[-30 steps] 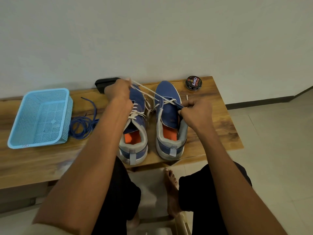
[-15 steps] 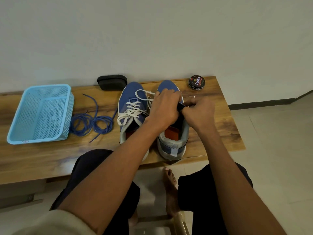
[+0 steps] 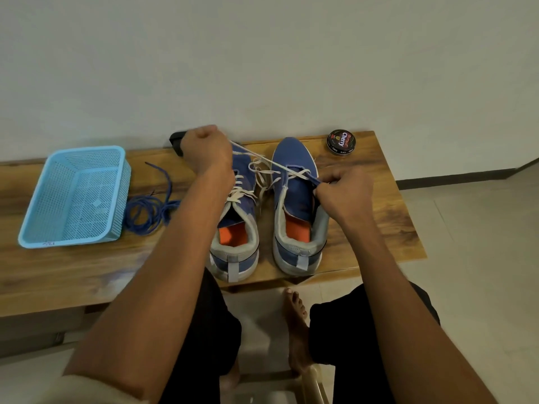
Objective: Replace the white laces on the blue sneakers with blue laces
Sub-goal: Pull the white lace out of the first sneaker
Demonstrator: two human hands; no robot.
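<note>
Left hand (image 3: pixel 205 150) a fist gripping the white lace (image 3: pixel 262 161), stretched taut toward right hand (image 3: pixel 344 189), which pinches the right sneaker (image 3: pixel 294 199) eyelet edge, left sneaker (image 3: pixel 237 217) beneath left wrist, blue laces (image 3: pixel 151 209) left of forearm

Matt cloth sneakers (image 3: pixel 294 182) on a glossy wood table (image 3: pixel 388 205); perforated plastic basket (image 3: pixel 75 196).

Left hand (image 3: pixel 205 150) pulls white lace (image 3: pixel 264 160) taut from right sneaker (image 3: pixel 296 199); right hand (image 3: pixel 344 191) pinches its eyelet edge. Blue laces (image 3: pixel 148 211) lie beside basket (image 3: pixel 74 196) on bench (image 3: pixel 87 266).
</note>
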